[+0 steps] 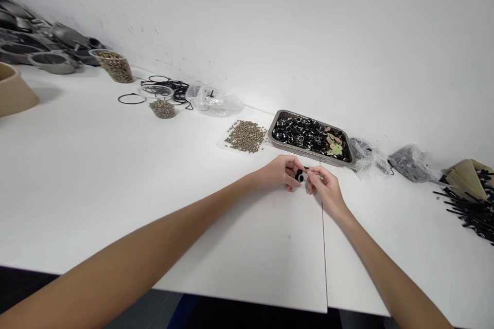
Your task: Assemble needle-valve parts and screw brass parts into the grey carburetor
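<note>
A small black cylindrical part (299,177) with a pale ring is pinched in the fingers of my left hand (282,170). Close beside it, my right hand (324,188) has its thumb and fingertips pressed together at a thin dark piece (306,167), too small to name. Both hands are over the white table (270,247), just in front of a metal tray (275,136) filled with black and shiny small parts. To the left of the tray, many small brass-coloured pieces (246,136) lie on a clear flat lid.
Further left are a plastic bag (216,102), black rubber rings (131,98), and cups (162,108) (116,67) of brass pieces. Grey metal castings (54,61) sit at the far left. Bagged parts (415,163) and black rods (469,211) lie right. A wall runs behind.
</note>
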Available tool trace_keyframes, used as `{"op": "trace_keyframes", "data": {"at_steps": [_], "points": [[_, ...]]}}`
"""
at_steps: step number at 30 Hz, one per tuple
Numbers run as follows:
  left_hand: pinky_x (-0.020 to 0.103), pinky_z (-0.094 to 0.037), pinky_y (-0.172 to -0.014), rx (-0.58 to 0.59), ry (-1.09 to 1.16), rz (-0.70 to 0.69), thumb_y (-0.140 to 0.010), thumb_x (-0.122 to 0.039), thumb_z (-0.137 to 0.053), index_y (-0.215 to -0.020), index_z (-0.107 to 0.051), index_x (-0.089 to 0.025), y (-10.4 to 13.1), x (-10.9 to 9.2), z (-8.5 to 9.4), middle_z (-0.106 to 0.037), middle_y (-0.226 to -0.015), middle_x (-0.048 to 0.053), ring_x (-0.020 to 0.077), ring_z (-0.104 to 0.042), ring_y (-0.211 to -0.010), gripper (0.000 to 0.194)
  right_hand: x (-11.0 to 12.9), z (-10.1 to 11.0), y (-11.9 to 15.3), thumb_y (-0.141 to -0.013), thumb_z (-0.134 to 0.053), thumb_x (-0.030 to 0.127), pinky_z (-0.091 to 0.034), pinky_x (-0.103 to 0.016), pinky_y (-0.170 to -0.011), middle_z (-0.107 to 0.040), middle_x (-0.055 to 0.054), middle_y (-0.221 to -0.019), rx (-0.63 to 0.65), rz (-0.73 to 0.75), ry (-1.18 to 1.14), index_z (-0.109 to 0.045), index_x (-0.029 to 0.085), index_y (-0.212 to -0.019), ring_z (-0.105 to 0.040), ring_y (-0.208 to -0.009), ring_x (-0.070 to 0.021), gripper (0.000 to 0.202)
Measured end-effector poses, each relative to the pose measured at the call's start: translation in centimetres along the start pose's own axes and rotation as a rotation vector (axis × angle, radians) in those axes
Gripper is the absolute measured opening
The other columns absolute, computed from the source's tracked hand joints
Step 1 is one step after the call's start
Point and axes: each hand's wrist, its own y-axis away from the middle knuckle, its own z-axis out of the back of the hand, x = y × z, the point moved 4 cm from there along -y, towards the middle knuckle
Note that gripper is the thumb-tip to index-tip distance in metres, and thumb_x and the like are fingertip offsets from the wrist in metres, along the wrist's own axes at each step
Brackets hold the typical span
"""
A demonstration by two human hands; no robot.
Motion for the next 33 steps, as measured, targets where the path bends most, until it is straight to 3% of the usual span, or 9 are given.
{"op": "trace_keyframes", "data": {"at_steps": [4, 7, 22, 33], "points": [[0.024, -0.047, -0.051, -0.002, 0.011, 0.031, -0.055, -0.015, -0.083, -0.092, -0.063, -0.013, 0.1, 0.1, -0.1, -0.053, -0.058, -0.007, 0.0126, -0.062, -0.05, 0.042, 0.1, 0.5, 0.2, -0.083, -0.066, 0.052, -0.035, -0.027, -0.051, -0.052, 0.004, -0.064, -0.135, 0.074, -0.012, -0.058, 0.02, -0.092, -0.046, -0.049, -0.0097, 0.035], [0.025, -0.047, -0.053, 0.009, -0.01, 0.034, -0.058, -0.015, -0.082, -0.092, -0.066, -0.013, 0.3, -0.1, -0.2, -0.052, -0.062, -0.007, 0.0106, -0.06, -0.05, 0.038, 0.1, 0.7, 0.3, -0.087, -0.063, 0.051, -0.032, -0.026, -0.049, -0.05, 0.004, -0.061, -0.159, 0.099, -0.005, -0.058, 0.02, -0.09, -0.043, -0.048, -0.0091, 0.031], [0.028, -0.05, -0.056, -0.016, -0.038, 0.12, -0.061, -0.018, -0.081, -0.098, -0.069, -0.014, 1.1, 0.1, -0.2, -0.049, -0.075, -0.004, 0.0116, -0.062, -0.058, 0.039, -0.3, 0.2, 1.1, -0.09, -0.052, 0.058, -0.031, -0.026, -0.046, -0.05, 0.003, -0.059, -0.082, 0.078, 0.066, -0.059, 0.019, -0.089, -0.04, -0.046, -0.0099, 0.04], [0.028, -0.051, -0.057, -0.048, -0.054, 0.218, -0.058, -0.023, -0.085, -0.099, -0.069, -0.014, 1.5, -0.2, -0.4, -0.059, -0.068, -0.001, 0.0141, -0.063, -0.059, 0.045, -1.4, -0.2, 1.4, -0.095, -0.044, 0.048, -0.032, -0.025, -0.048, -0.051, 0.002, -0.057, -0.011, 0.084, 0.107, -0.061, 0.02, -0.085, -0.041, -0.049, -0.0109, 0.034]]}}
